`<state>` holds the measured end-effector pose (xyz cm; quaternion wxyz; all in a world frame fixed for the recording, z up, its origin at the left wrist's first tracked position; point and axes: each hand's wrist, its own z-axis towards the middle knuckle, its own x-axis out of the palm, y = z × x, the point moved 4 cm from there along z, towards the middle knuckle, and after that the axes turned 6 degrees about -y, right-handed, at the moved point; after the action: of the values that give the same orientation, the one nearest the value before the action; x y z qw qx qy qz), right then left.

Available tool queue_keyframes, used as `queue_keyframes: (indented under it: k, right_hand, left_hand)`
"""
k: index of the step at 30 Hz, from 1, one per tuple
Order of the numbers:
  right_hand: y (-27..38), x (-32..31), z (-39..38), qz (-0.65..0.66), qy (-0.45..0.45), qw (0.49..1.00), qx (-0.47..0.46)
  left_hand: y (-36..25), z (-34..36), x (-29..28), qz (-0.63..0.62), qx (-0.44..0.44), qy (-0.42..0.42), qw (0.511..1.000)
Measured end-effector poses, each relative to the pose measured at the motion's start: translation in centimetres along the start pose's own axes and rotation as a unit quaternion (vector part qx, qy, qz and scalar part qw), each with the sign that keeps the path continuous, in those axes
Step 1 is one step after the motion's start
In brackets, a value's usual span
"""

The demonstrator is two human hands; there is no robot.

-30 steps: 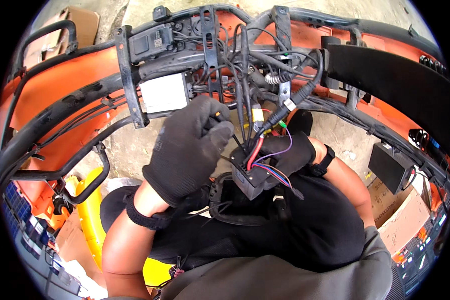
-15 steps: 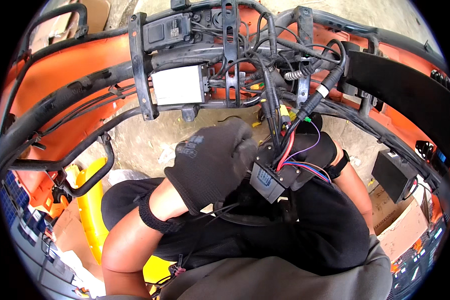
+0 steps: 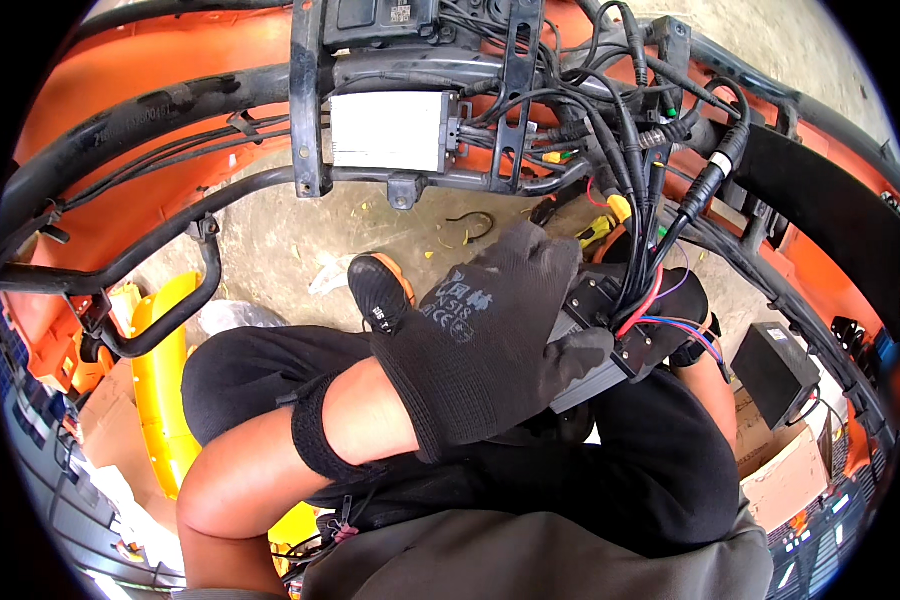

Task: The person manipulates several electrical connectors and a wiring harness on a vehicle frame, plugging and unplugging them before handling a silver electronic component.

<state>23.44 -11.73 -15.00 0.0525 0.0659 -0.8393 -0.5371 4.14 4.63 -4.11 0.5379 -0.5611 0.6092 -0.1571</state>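
Observation:
A grey metal controller box [image 3: 594,386] with a black connector end sits over my lap, tilted. Thick black cables and red, blue, purple and brown wires [image 3: 682,325] come out of that end. My left hand [image 3: 490,335], in a black knit glove, is wrapped over the box's left side, its thumb lying across the casing near the wires. On the far right side of the box my right hand [image 3: 682,290], gloved in black too, grips it, mostly hidden behind the cables. A yellow connector [image 3: 619,208] hangs on the cable bundle just above.
An orange vehicle body with a black tube frame [image 3: 220,90] arches in front of me, carrying a white-labelled box [image 3: 388,130]. A black box [image 3: 775,372] hangs at the right above a cardboard box [image 3: 788,478]. A yellow panel [image 3: 160,385] stands at the left.
My left hand has moved right, from a closed fist beside the box onto its casing. The box has turned, and the frame sits higher and further right in view.

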Motion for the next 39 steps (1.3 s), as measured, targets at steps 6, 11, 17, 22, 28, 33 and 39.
queue_keyframes:
  k: [6, 11, 17, 22, 28, 33, 39]
  right_hand:
    - [1.8, 0.7, -0.7, 0.097, -0.162, 0.982, 0.027]
    - [3.4, 1.7, 0.6, 0.171, -0.224, 0.959, -0.012]
    - [5.6, 1.6, 2.5, 0.228, -0.244, 0.940, -0.067]
    - [5.9, 2.9, 3.6, 0.251, -0.255, 0.931, -0.075]
    - [7.0, 2.8, 4.8, 0.276, -0.247, 0.923, -0.099]
    - [6.8, 1.2, 5.1, 0.271, -0.258, 0.921, -0.110]
    - [8.0, 3.1, 6.8, 0.300, -0.233, 0.916, -0.127]
  left_hand:
    - [0.0, -0.5, 0.9, -0.046, -0.015, 0.053, 0.997]
    - [-1.0, -1.3, 1.7, -0.006, 0.017, -0.010, 1.000]
    - [-2.9, -2.6, 1.1, 0.094, 0.049, -0.093, 0.990]
    - [-3.0, -2.5, 1.8, 0.138, 0.036, -0.093, 0.985]
    - [-3.1, -2.9, 0.5, 0.133, 0.029, -0.139, 0.981]
    - [-2.1, -2.1, 0.3, 0.082, 0.060, -0.133, 0.986]
    - [-3.1, -2.4, -0.2, 0.120, 0.061, -0.153, 0.979]
